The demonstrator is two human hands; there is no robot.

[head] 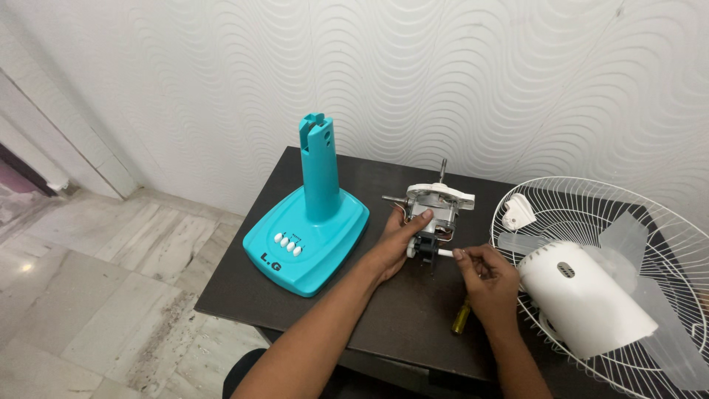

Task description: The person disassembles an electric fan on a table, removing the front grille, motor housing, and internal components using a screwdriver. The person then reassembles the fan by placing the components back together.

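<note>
The fan motor (pixel 432 214), steadied mid-bench by our closed left hand (pixel 395 244) while our right hand (pixel 484 277) pinches its white knob (pixel 445 253), could, we judge, tip if we pull hard.

It looked like a room in a home: a white wall (pixel 458 66) with wavy relief, a marble floor (pixel 96 281), and a small dark tabletop (pixel 384 318) carrying household fan parts, a teal base (pixel 306 236) and a wire guard (pixel 650 214).

No packages, labels, signs, screens.
</note>
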